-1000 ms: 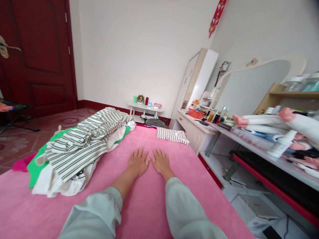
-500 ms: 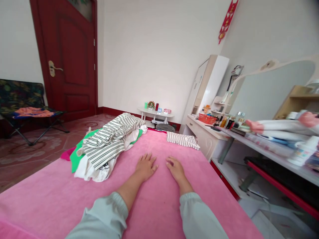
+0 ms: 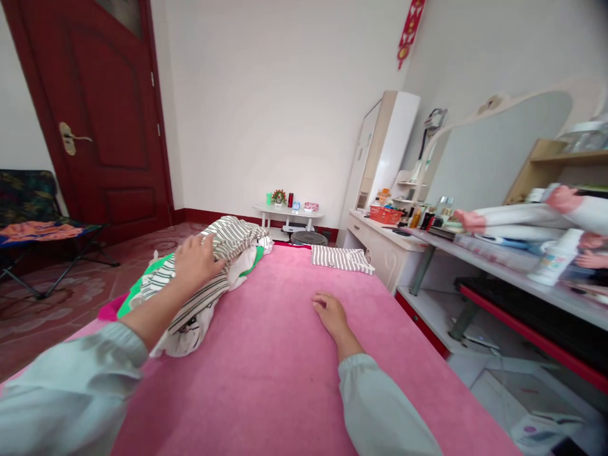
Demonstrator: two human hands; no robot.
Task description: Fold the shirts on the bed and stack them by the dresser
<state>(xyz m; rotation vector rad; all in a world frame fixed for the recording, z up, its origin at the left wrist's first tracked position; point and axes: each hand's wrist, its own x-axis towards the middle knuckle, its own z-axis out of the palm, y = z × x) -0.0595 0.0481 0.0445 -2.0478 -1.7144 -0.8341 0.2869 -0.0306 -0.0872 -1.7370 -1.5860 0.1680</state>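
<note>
My left hand [image 3: 196, 259] is over the heap of clothes at the left, fingers spread on or just above a black-and-white striped garment [image 3: 235, 233]. I cannot make out whether it presses on the cloth. Under the stripes, a white garment [image 3: 187, 339] and a green one [image 3: 127, 307] stick out of the heap. My right hand [image 3: 331, 315] rests loosely bent on the pink bed cover [image 3: 270, 361], holding nothing. Beyond it, a folded striped garment [image 3: 339, 258] lies flat near the cover's far edge.
To the right stand a white dressing table [image 3: 377, 239] with a red basket [image 3: 386, 215], and a shelf carrying a white bottle [image 3: 553, 258]. A low white table [image 3: 289, 211] is by the far wall. A folding chair [image 3: 52, 247] stands left, near the red door [image 3: 107, 120].
My left hand has moved left from the pink cover to the striped garment on the heap. My right hand stays on the cover. The view has turned slightly to the right.
</note>
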